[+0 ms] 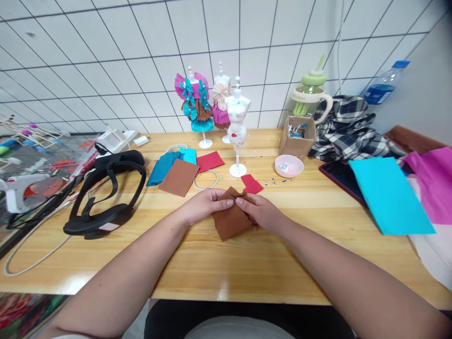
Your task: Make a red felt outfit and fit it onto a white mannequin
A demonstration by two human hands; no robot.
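Between both hands, above the middle of the table, is a piece of brown crepe paper, its upper edge bunched up. My left hand pinches that edge from the left, thumb on top. From the right, my right hand grips the same edge, its thumb almost meeting the other one. Fingers behind the paper are partly hidden. Just beyond the hands lie small red paper pieces and a bare white mini mannequin on a round base. A silver ring rests left of it.
Two dressed mini mannequins stand by the tiled wall. Folded brown paper, blue paper and red paper lie left. A black headset sits farther left. Rightward are a pink bowl, a cardboard box and turquoise paper.
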